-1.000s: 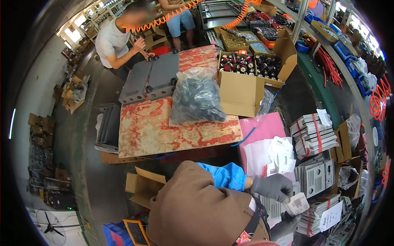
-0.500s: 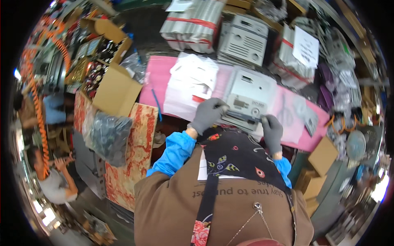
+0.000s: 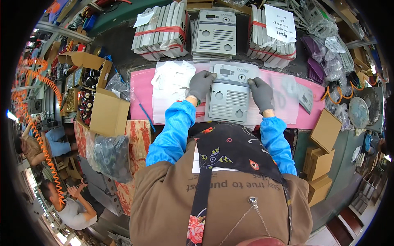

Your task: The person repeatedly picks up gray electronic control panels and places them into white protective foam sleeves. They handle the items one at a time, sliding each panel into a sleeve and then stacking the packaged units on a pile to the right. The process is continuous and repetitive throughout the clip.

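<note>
A grey metal faceplate (image 3: 228,97), with a small dark window, round holes and rows of slots, is between my hands above the pink sheet (image 3: 141,88). Its windowed end points away from me. My left hand (image 3: 201,87), in a grey glove, pinches its left edge near the far end. Thumb and fingers of my gloved right hand (image 3: 262,94) close on the opposite edge. Part of another pale panel (image 3: 253,70) shows behind it; how far it runs underneath is hidden. White paper-like pieces (image 3: 174,76) lie left of my left hand.
A stack of similar faceplates (image 3: 215,35) stands beyond, between bundles tied with red tape (image 3: 162,33) (image 3: 269,53). At left are an open carton (image 3: 108,110) of parts and a plastic bag (image 3: 110,153). Small cardboard boxes (image 3: 320,164) and a fan (image 3: 359,112) are at right.
Both hands have moved away from me, bringing the faceplate from a steep tilt near my apron to a flatter position with its whole front showing. The view has shifted too.
</note>
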`<action>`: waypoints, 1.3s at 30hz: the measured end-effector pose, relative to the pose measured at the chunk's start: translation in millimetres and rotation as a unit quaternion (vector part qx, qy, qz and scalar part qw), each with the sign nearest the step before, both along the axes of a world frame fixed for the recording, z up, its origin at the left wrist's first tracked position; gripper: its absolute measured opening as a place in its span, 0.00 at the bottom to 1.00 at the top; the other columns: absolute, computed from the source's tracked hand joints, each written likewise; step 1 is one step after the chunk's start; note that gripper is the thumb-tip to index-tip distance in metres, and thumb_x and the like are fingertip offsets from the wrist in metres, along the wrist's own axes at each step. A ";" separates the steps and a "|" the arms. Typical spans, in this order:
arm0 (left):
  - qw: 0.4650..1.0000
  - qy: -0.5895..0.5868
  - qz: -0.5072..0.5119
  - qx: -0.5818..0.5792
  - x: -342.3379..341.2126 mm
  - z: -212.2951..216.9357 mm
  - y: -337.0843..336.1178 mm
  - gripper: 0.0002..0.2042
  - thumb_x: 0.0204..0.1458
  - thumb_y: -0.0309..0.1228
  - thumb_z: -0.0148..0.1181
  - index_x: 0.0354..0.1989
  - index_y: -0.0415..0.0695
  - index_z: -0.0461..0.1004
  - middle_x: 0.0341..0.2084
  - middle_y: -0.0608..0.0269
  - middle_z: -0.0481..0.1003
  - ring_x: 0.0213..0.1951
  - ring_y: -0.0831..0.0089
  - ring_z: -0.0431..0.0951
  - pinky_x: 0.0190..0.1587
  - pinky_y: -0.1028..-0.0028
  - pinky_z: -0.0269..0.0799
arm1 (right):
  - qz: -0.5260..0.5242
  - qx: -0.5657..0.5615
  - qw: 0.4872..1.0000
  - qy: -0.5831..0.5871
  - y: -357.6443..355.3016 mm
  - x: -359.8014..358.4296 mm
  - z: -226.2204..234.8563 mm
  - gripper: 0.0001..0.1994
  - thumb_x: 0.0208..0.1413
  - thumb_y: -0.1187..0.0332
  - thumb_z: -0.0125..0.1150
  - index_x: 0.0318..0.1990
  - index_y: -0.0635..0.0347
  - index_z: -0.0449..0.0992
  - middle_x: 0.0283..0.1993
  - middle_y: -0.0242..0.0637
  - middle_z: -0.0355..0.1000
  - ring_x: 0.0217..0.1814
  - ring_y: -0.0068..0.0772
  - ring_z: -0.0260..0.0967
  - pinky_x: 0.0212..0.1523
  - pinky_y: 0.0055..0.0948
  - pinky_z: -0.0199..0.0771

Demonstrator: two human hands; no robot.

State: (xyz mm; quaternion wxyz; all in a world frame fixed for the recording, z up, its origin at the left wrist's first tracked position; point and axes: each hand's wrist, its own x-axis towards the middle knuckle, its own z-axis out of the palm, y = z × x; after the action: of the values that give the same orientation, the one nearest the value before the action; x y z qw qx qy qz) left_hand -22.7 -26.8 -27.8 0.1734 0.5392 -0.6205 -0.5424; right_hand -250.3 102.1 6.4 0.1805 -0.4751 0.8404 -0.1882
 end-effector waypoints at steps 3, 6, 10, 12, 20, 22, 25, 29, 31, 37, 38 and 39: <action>0.999 0.014 0.014 0.034 -4.2 0.7 -0.8 0.17 0.55 0.42 0.62 0.39 0.37 0.80 0.26 0.61 0.79 0.28 0.74 0.77 0.33 0.73 0.73 | -0.019 -0.002 1.000 0.015 0.1 -1.1 -12.4 0.20 0.62 0.47 0.51 0.37 0.54 0.78 0.32 0.45 0.77 0.37 0.53 0.75 0.37 0.48 0.70; 0.999 0.008 0.024 0.037 -5.1 -3.0 0.7 0.18 0.55 0.44 0.61 0.39 0.40 0.80 0.27 0.58 0.80 0.29 0.69 0.79 0.37 0.70 0.73 | -0.029 0.007 0.999 0.016 -0.9 0.7 -14.1 0.21 0.62 0.46 0.51 0.36 0.55 0.78 0.30 0.46 0.76 0.36 0.53 0.75 0.36 0.49 0.70; 1.000 -0.006 0.022 0.004 -4.9 -12.2 -1.2 0.17 0.55 0.41 0.64 0.38 0.37 0.80 0.26 0.60 0.79 0.27 0.74 0.77 0.32 0.73 0.73 | -0.016 -0.003 1.000 0.017 -2.2 2.9 -10.0 0.20 0.62 0.47 0.51 0.35 0.55 0.77 0.29 0.46 0.76 0.35 0.53 0.74 0.35 0.48 0.69; 1.000 -0.007 0.023 -0.006 -4.6 -18.2 -1.7 0.16 0.54 0.40 0.65 0.38 0.36 0.80 0.25 0.62 0.79 0.25 0.77 0.76 0.30 0.75 0.73 | -0.015 0.012 1.000 0.014 -2.1 3.0 -9.5 0.19 0.62 0.49 0.51 0.34 0.54 0.76 0.32 0.43 0.76 0.36 0.51 0.74 0.35 0.47 0.70; 0.999 -0.013 0.040 -0.013 -7.2 -14.6 -0.3 0.16 0.53 0.39 0.66 0.37 0.36 0.80 0.25 0.62 0.79 0.24 0.77 0.76 0.29 0.75 0.73 | -0.025 0.018 1.000 0.000 -3.9 4.5 -8.9 0.17 0.62 0.51 0.51 0.33 0.55 0.75 0.33 0.41 0.76 0.37 0.49 0.74 0.36 0.46 0.70; 0.999 -0.014 0.042 -0.002 -7.7 -13.4 -0.6 0.16 0.53 0.39 0.66 0.37 0.36 0.80 0.25 0.62 0.79 0.24 0.77 0.76 0.30 0.75 0.74 | -0.026 0.016 1.000 -0.001 -3.6 4.3 -9.9 0.17 0.62 0.51 0.51 0.33 0.55 0.75 0.33 0.41 0.76 0.37 0.49 0.74 0.36 0.46 0.70; 0.999 -0.013 0.047 0.003 -8.7 -9.3 0.1 0.15 0.53 0.38 0.66 0.37 0.36 0.81 0.25 0.62 0.80 0.25 0.77 0.77 0.30 0.76 0.74 | -0.030 0.011 0.999 0.001 -3.9 5.2 -10.6 0.17 0.63 0.52 0.51 0.32 0.55 0.74 0.33 0.42 0.76 0.37 0.49 0.74 0.36 0.46 0.70; 0.999 -0.014 0.050 0.009 -10.5 3.3 1.9 0.14 0.53 0.38 0.65 0.37 0.37 0.81 0.26 0.62 0.80 0.26 0.77 0.77 0.31 0.76 0.74 | -0.035 0.009 0.999 -0.008 -4.6 5.8 -8.8 0.17 0.62 0.51 0.52 0.32 0.55 0.74 0.32 0.42 0.75 0.36 0.49 0.73 0.35 0.46 0.70; 0.998 -0.016 0.052 0.018 -10.7 2.3 1.3 0.14 0.53 0.38 0.65 0.37 0.37 0.81 0.26 0.62 0.80 0.26 0.77 0.77 0.31 0.75 0.74 | -0.036 0.008 0.999 -0.007 -5.0 5.8 -9.3 0.17 0.62 0.51 0.52 0.32 0.55 0.74 0.32 0.42 0.75 0.35 0.50 0.73 0.35 0.46 0.70; 0.998 -0.026 0.058 0.017 -11.7 2.5 1.2 0.15 0.52 0.40 0.66 0.36 0.38 0.81 0.25 0.61 0.80 0.27 0.73 0.78 0.33 0.72 0.73 | -0.040 0.017 0.999 0.003 -5.5 6.3 -10.4 0.17 0.62 0.52 0.52 0.32 0.56 0.75 0.32 0.42 0.76 0.36 0.50 0.73 0.35 0.46 0.70; 0.998 -0.025 0.061 0.021 -11.1 0.8 1.1 0.16 0.51 0.42 0.66 0.35 0.39 0.81 0.25 0.61 0.80 0.27 0.71 0.78 0.34 0.71 0.72 | -0.038 0.015 0.999 0.001 -5.5 6.4 -10.5 0.17 0.62 0.52 0.52 0.32 0.56 0.75 0.33 0.42 0.76 0.36 0.50 0.73 0.36 0.46 0.70; 0.998 -0.021 0.062 0.022 -10.5 -1.3 0.7 0.15 0.51 0.41 0.66 0.35 0.39 0.81 0.24 0.61 0.80 0.27 0.72 0.78 0.34 0.71 0.72 | -0.037 0.013 0.999 0.000 -5.6 6.4 -10.0 0.17 0.62 0.52 0.52 0.33 0.56 0.75 0.33 0.42 0.76 0.36 0.50 0.73 0.36 0.46 0.70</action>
State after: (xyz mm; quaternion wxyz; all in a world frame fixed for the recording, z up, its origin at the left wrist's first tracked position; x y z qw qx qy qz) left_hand -33.2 -26.0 -29.1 0.1819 0.5917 -0.5769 -0.5329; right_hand -243.9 96.5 -3.6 0.1800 -0.4414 0.8597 -0.1838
